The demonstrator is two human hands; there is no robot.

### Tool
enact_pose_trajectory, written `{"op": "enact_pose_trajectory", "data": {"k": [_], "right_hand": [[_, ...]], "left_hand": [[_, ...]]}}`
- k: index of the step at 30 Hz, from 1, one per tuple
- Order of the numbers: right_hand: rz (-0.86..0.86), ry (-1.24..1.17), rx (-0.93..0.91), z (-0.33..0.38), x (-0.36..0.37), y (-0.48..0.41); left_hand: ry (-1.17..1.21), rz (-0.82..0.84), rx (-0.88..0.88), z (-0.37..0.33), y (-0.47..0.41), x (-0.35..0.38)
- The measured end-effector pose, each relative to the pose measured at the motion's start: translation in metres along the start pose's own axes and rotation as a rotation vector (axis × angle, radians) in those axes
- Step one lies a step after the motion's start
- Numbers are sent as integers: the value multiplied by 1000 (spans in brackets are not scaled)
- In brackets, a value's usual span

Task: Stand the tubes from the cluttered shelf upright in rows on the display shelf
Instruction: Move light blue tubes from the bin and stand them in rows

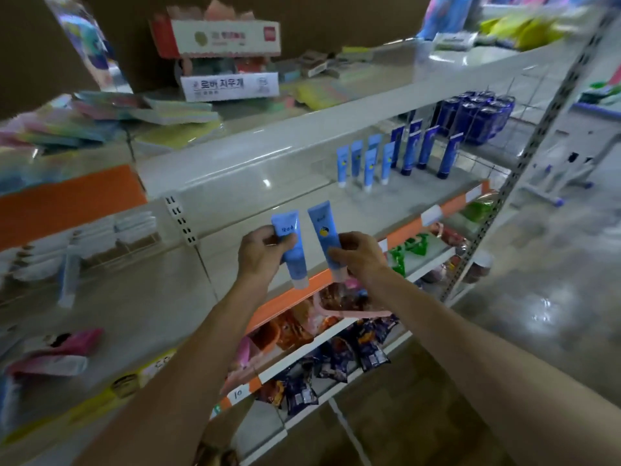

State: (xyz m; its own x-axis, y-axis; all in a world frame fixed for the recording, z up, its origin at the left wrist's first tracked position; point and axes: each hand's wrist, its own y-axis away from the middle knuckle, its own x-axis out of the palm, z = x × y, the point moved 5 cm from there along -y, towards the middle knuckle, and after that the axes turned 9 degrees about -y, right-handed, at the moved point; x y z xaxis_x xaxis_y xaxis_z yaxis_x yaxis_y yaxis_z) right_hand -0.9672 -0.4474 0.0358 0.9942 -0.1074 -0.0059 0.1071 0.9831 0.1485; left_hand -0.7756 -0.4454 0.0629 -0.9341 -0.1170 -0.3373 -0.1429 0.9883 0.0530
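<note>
My left hand point(260, 252) grips a light blue tube point(291, 245) with its white cap pointing down. My right hand point(361, 253) pinches a second light blue tube point(324, 230) that bears a yellow mark, cap also down. Both tubes are held in the air just in front of the white display shelf point(302, 203). Farther right on that shelf, several light blue tubes point(364, 161) stand upright in rows on their caps. Beside them stand several dark blue tubes point(426, 151).
Dark blue cans point(477, 112) fill a wire section at the shelf's far right. The shelf above carries stacked sponges point(174, 109) and cartons point(232, 85). Snack bags point(336, 358) crowd the lower shelves. A metal upright point(524, 156) bounds the right end, with open floor beyond.
</note>
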Motion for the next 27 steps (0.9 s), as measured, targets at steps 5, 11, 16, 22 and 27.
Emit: {"op": "enact_pose_trajectory", "data": {"k": [5,11,16,22,27], "right_hand": [[-55,-42,-63,13,-68,-17],[-52,-92,-88,21,-120,-63],[-56,-52,-55,17,-156,-123],[-24,-81,-24,22,-191,-176],[32,-150,-9,24,-205,-204]], "left_hand": [[91,-44,83,-42,-9,48],[136,87,52,-59,-52,115],[172,111,13,-63,-105,165],[202,137,-32,-66,-150,202],[216,123,-73,-69,-170,221]]}}
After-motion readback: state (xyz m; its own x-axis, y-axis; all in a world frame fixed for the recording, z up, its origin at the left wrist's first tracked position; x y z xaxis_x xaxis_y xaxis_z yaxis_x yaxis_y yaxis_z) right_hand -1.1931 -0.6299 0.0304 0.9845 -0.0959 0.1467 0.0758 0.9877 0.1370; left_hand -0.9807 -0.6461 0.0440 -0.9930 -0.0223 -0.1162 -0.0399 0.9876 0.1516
